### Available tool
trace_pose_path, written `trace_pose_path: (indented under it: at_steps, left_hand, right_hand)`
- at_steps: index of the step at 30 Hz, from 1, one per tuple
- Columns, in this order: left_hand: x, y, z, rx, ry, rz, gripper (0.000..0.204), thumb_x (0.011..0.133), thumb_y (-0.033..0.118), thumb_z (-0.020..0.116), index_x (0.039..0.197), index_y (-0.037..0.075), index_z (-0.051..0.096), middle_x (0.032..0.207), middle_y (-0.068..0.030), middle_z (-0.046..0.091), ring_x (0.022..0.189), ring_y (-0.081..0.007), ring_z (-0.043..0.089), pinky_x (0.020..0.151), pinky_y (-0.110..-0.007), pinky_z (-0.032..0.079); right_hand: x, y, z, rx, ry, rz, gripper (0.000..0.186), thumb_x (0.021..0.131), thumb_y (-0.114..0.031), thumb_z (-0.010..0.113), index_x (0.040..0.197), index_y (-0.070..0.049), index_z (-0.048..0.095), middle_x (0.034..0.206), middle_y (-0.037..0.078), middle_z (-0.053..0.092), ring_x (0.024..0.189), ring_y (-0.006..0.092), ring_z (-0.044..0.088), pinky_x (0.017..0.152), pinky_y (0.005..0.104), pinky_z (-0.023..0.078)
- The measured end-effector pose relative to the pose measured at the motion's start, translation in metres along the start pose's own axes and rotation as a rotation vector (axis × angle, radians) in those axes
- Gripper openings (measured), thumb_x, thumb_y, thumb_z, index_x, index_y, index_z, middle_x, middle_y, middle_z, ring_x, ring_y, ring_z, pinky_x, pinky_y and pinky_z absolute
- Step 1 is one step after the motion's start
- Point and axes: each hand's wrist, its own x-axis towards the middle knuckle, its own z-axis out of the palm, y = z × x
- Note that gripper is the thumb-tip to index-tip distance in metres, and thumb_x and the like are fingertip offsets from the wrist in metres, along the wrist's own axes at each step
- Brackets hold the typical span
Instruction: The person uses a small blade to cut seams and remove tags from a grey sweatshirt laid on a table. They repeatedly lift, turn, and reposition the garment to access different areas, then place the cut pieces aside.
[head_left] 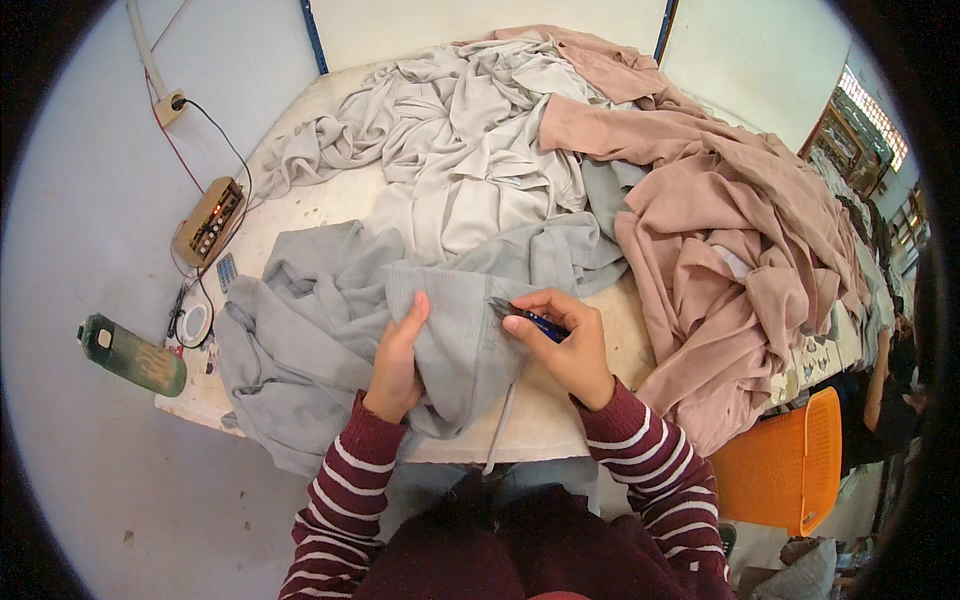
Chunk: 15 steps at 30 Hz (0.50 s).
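A grey-blue garment (310, 330) lies bunched over the near left of the table, part of it hanging off the front edge. My left hand (398, 355) is closed on a raised, stitched section of it, thumb on top and fingers behind the cloth. Between the thumb and fingers of my right hand (575, 345) are thread snips (549, 327) with a dark blue handle. Their metal tip meets the garment near a vertical seam. A narrow pale strip (503, 420) hangs over the table edge below.
Pale grey cloth (450, 120) is heaped at the back, and pink garments (720, 230) cover the right. On the left are a green bottle (135, 355), a boxy device (208, 222) and a remote (226, 270). An orange basket (785, 465) stands by a person (885, 400).
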Motion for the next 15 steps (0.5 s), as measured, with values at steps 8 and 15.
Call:
trace_pose_path:
  at_steps: [8,15]
  left_hand:
    - [-0.0012,0.0008,0.0013,0.005,0.0,0.01,0.046,0.098,0.036,0.049,0.124,-0.001,0.051,0.118,-0.0116,0.06,0.106,-0.0215,0.058,0.092,-0.033,0.046]
    - [0.0008,-0.0011,-0.0009,-0.02,0.019,-0.031,0.045,0.098,0.036,0.049,0.124,-0.001,0.05,0.117,-0.0112,0.059,0.105,-0.0207,0.059,0.091,-0.033,0.046]
  right_hand:
    - [-0.002,-0.0029,0.0017,-0.117,0.068,-0.165,0.025,0.078,-0.022,0.077,0.094,-0.004,0.068,0.076,0.008,0.069,0.068,0.0121,0.065,0.063,0.0235,0.049]
    - [-0.001,-0.0024,0.0009,-0.148,0.055,-0.176,0.024,0.079,-0.021,0.076,0.094,-0.005,0.068,0.075,0.007,0.069,0.063,0.0118,0.063,0.06,0.0225,0.048]
